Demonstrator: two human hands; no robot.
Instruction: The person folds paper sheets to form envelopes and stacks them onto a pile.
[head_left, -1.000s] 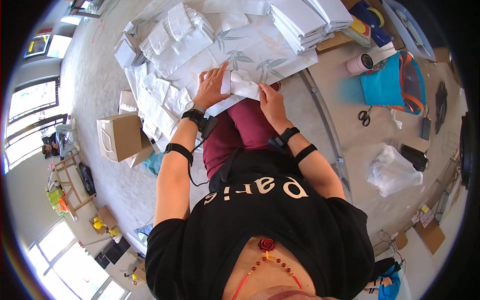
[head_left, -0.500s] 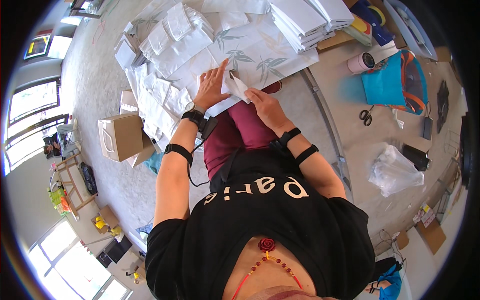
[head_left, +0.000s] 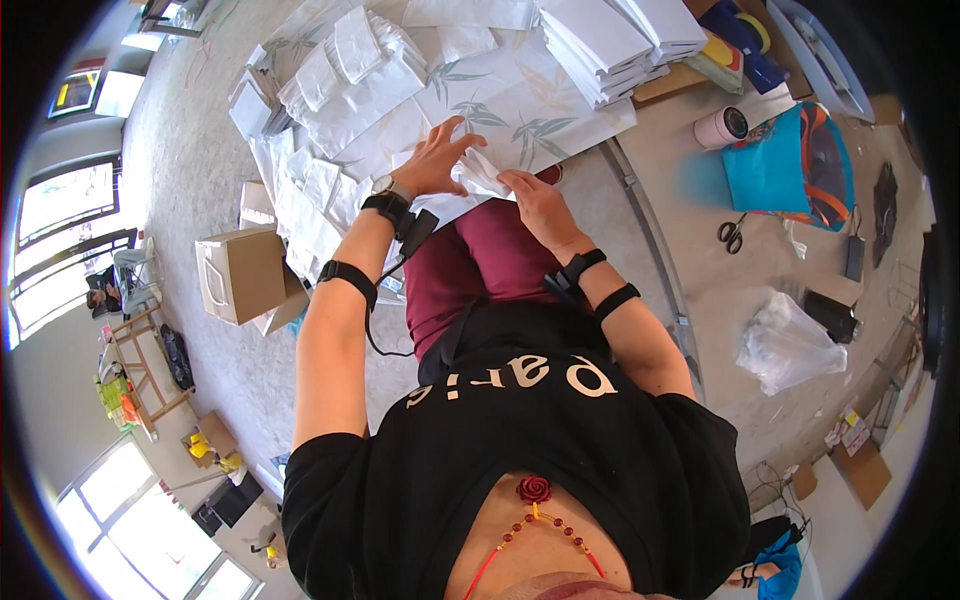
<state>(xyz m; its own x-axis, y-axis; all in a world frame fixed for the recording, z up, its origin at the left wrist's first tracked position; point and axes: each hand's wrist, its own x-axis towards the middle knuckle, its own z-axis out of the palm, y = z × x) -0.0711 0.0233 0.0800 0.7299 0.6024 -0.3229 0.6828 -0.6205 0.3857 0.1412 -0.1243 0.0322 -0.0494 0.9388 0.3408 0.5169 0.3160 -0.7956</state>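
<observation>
At the near edge of the table, my right hand [head_left: 545, 213] pinches the right end of a thin white piece [head_left: 482, 175] between thumb and fingers. It looks like a small flat bag or folded sheet; I cannot tell which. My left hand [head_left: 440, 163] arches over the left side of this piece, its fingers spread and curved. Whether its fingertips touch the white piece is hard to see. Beneath lies a white tablecloth [head_left: 505, 85] with a leaf pattern.
Loose white flat bags [head_left: 310, 205] lie left of my hands, with stacked white packets [head_left: 355, 60] beyond. White stacks [head_left: 600, 55] stand at the far right. Black scissors [head_left: 731, 236], a pink cup [head_left: 718, 128] and a blue bag [head_left: 780, 165] are to the right; a cardboard box [head_left: 242, 275] is at left.
The white piece has gone from standing tilted up to lying lower and flatter. My right hand has shifted slightly right, and my left hand has moved right over the piece, fingers more curved.
</observation>
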